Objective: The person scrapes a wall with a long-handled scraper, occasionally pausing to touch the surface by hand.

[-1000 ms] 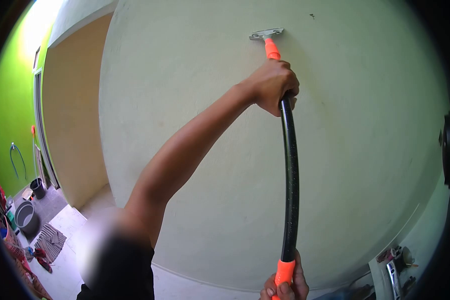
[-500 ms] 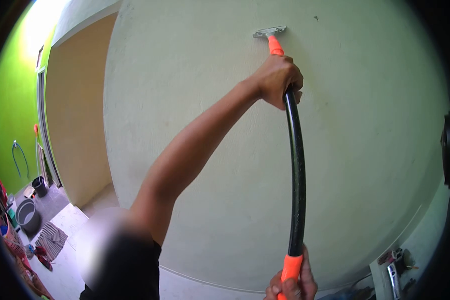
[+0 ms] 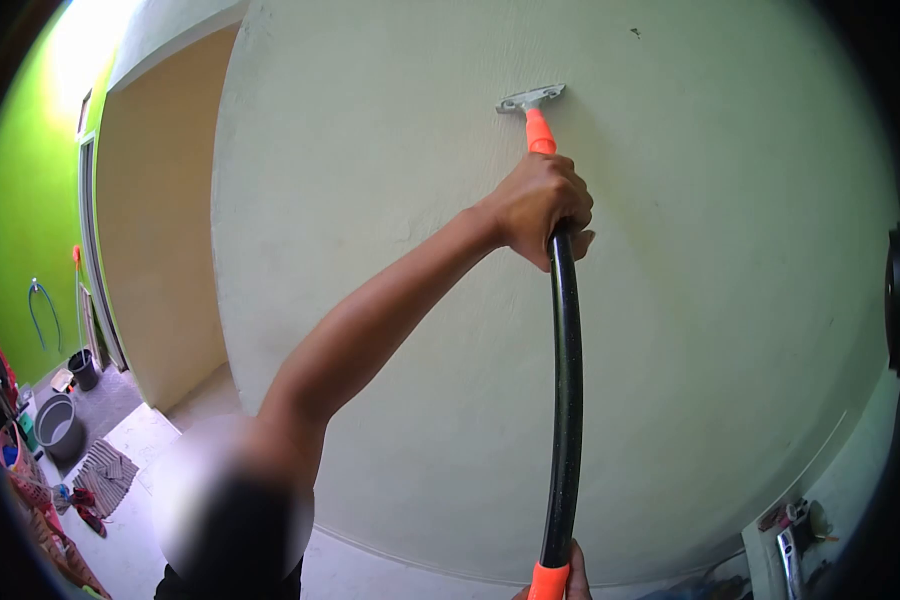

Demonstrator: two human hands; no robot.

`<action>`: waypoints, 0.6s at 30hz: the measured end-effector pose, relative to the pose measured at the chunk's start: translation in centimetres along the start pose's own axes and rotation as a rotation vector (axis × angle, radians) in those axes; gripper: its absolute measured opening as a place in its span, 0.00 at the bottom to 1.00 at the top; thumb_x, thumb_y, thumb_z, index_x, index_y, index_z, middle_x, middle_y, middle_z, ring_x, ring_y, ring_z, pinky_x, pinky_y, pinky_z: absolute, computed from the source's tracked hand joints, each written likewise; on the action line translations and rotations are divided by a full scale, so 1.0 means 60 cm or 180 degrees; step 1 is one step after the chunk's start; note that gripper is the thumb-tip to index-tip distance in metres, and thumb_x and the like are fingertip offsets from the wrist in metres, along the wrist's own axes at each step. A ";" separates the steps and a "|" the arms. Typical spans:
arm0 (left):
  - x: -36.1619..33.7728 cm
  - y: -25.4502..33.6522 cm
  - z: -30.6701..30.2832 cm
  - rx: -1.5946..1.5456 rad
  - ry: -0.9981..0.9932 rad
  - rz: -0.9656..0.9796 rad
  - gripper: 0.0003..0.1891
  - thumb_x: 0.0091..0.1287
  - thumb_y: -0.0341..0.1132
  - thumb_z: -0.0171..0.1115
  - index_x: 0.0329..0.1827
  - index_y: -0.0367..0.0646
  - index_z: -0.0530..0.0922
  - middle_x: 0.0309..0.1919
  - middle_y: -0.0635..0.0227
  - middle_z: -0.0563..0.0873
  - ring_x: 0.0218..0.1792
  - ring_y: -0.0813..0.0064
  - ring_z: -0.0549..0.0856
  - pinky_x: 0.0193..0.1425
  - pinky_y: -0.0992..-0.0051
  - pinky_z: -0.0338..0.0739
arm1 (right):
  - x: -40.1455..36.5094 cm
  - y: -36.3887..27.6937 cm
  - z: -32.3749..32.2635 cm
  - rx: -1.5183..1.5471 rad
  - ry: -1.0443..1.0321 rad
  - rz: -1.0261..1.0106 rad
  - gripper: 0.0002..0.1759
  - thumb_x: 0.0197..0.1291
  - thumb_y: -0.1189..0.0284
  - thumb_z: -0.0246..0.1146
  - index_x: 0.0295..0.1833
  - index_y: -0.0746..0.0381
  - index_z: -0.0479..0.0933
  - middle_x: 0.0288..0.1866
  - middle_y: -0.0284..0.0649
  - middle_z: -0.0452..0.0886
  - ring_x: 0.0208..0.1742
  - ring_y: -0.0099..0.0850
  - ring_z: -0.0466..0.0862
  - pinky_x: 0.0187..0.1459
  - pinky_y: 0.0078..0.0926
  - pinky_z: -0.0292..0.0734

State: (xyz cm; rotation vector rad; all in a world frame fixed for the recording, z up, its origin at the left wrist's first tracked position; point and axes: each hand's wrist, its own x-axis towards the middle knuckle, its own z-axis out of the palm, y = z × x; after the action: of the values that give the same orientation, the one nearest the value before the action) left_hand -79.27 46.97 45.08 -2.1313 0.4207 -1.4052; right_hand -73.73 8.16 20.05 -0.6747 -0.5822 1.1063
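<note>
A long-handled scraper (image 3: 566,370) with a black shaft and orange collars stands nearly upright in front of the pale green wall (image 3: 710,230). Its flat metal head (image 3: 532,98) is against the plaster, high up. My left hand (image 3: 545,205) is closed around the shaft just under the upper orange collar. At the bottom edge, my right hand (image 3: 578,578) grips the lower orange end, and most of it is cut off by the frame. Faint rough streaks mark the wall around the head.
A doorway (image 3: 165,210) opens at the left beside a bright green wall (image 3: 20,190). A grey tub (image 3: 58,425), a black bucket (image 3: 83,370) and a striped mat (image 3: 105,475) are on the floor there. A dark round object (image 3: 898,300) hangs at the far right.
The scraper head has slid down the wall and slightly left. Both my hands have moved down with it, keeping their grip, and the right has sunk further out of frame.
</note>
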 end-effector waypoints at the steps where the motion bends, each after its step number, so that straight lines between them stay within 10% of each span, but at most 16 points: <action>1: 0.006 -0.018 -0.001 0.0008 0.0251 0.0120 0.17 0.41 0.34 0.69 0.12 0.47 0.64 0.13 0.70 0.70 0.18 0.61 0.71 0.30 0.64 0.67 | 0.018 -0.004 0.012 -0.0358 -0.0122 -0.0258 0.38 0.77 0.70 0.61 0.86 0.67 0.56 0.29 0.33 0.75 0.18 0.15 0.64 0.20 0.13 0.62; 18: 0.051 -0.050 -0.041 0.0262 0.0024 -0.0169 0.17 0.40 0.36 0.69 0.11 0.47 0.66 0.13 0.67 0.72 0.20 0.60 0.73 0.28 0.64 0.66 | 0.026 -0.055 0.038 -0.0649 -0.0800 -0.0537 0.43 0.78 0.70 0.61 0.88 0.64 0.47 0.36 0.37 0.76 0.17 0.14 0.64 0.16 0.13 0.62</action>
State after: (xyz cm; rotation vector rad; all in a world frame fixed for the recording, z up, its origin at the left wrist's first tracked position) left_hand -80.39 47.11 49.88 -2.0855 0.3057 -1.4355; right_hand -72.85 9.10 24.14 -0.6523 -0.9605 0.9875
